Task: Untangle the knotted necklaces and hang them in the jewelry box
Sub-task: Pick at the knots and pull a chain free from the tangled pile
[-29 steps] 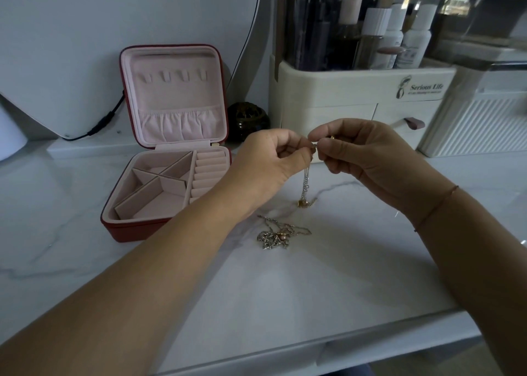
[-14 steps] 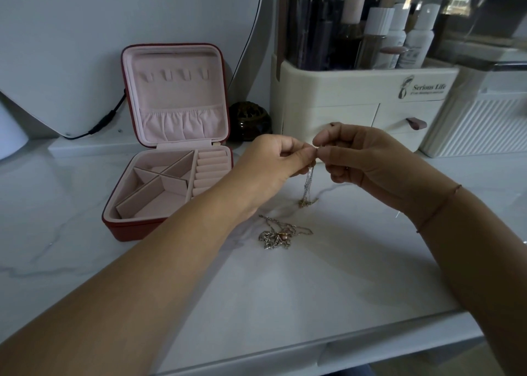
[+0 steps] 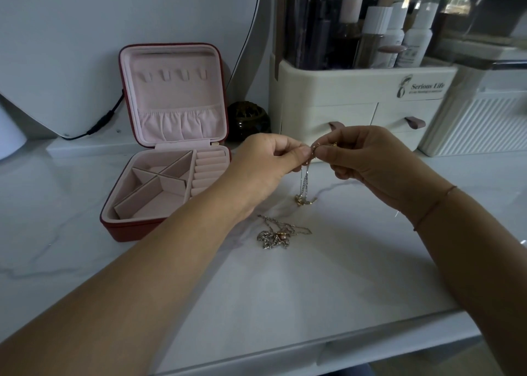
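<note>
A thin gold necklace (image 3: 305,186) hangs between my two hands, its lower end bunched on the marble top. My left hand (image 3: 268,167) and my right hand (image 3: 368,161) both pinch its upper end, fingertips almost touching. A knotted heap of silver and rose chains (image 3: 275,234) lies on the counter below them, untouched. The red jewelry box (image 3: 168,147) stands open at the left, pink inside. Small hooks (image 3: 175,74) line its upright lid above a gathered pocket. The tray's compartments show nothing in them.
A cream cosmetics organizer (image 3: 362,98) with bottles and two drawers stands behind my hands. A dark round jar (image 3: 248,121) sits between it and the box. A white ribbed container (image 3: 479,121) is at the right, a mirror with a black cable at the back left.
Both hands have stayed together pinching the chain's top, fingers shifting slightly. The hanging chain's lower end has settled a little more onto the counter.
</note>
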A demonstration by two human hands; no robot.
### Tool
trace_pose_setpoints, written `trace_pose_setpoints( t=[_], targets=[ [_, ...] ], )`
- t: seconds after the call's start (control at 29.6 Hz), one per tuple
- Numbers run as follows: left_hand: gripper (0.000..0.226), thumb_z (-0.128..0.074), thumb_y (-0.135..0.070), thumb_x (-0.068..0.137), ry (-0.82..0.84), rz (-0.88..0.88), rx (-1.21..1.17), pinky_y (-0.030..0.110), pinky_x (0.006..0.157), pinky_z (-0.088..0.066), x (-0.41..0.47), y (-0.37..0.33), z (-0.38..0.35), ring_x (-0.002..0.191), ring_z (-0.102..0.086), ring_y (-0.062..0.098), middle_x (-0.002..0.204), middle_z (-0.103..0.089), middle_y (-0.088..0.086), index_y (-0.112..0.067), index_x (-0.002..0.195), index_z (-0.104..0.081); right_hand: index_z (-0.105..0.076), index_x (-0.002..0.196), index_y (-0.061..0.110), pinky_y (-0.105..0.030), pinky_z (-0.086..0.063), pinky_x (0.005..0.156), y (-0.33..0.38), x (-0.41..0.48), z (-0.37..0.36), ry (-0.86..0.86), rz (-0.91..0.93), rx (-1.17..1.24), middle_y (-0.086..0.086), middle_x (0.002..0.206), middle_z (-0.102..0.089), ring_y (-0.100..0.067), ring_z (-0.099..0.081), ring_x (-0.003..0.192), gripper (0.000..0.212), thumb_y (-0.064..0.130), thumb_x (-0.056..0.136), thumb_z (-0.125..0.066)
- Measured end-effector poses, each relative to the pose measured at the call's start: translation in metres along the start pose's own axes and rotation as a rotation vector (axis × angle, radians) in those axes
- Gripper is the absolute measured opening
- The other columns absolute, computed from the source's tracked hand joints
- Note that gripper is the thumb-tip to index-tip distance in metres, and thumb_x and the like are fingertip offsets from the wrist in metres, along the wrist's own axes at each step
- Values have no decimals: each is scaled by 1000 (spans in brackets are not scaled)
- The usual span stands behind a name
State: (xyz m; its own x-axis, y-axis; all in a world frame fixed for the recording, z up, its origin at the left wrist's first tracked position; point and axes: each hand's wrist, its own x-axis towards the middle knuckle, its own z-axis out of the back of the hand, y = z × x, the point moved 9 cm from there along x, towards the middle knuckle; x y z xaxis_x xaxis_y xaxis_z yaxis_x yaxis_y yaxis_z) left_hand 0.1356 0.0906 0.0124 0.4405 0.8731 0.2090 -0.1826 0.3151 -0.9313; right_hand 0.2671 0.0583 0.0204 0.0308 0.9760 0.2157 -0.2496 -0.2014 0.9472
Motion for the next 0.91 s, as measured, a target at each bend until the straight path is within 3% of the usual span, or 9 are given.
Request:
trace_pose_setpoints(
  t=[0.17,0.27,0.44,0.54,0.71,0.81,0.91],
  targets=[
    [5,-70,-19,84,-29,21,-31,25,89,-52,-1,1,2,77,-64,3,80,-71,-3,-21,88,-73,-74,79,12,-25,-35,56,2,0,2,-18,25,-27,-12,62,-47,-15,-38,55,28,33,60,-75],
    [9,-73,-22,81,-50,45,-25,25,88,-52,-1,3,5,85,-67,11,88,-73,3,-19,89,-73,-75,80,14,-24,-33,56,4,-1,0,-15,42,-52,-15,64,-44,-16,-35,55,26,32,62,-74],
    [4,-67,-17,85,-28,60,-68,27,83,-52,0,4,2,76,-60,10,77,-66,2,-15,84,-71,-70,82,5,-20,-33,52,-2,0,1,-14,-23,9,-8,60,-41,-12,-33,52,6,11,81,-69],
    [12,-60,-14,88,22,128,-240,25,76,-50,0,7,-5,77,-58,12,80,-63,7,-10,81,-68,-65,79,6,-20,-36,54,-7,-2,-5,41,-78,-44,-5,62,-42,-11,-37,56,9,10,87,-62],
    [25,-50,-16,88,72,218,-563,29,77,-48,3,10,-11,75,-59,11,75,-63,-1,-17,64,-56,-67,77,8,-24,-40,58,-7,-3,-6,35,-74,-208,-5,58,-49,-12,-43,54,11,10,87,-62],
    [25,-47,-16,90,74,220,-702,31,83,-48,4,9,-5,75,-59,13,75,-63,0,-16,65,-50,-61,77,6,-22,-43,58,-8,-2,3,-25,-103,-44,-4,65,-54,-12,-49,57,15,7,90,-55],
    [27,-49,-18,91,-6,246,-766,33,90,-48,4,14,5,75,-60,15,71,-62,1,-16,64,-49,-58,83,6,-24,-50,62,-13,1,14,-104,-172,274,-6,76,-62,-15,-61,69,14,6,92,-47]
  ],
)
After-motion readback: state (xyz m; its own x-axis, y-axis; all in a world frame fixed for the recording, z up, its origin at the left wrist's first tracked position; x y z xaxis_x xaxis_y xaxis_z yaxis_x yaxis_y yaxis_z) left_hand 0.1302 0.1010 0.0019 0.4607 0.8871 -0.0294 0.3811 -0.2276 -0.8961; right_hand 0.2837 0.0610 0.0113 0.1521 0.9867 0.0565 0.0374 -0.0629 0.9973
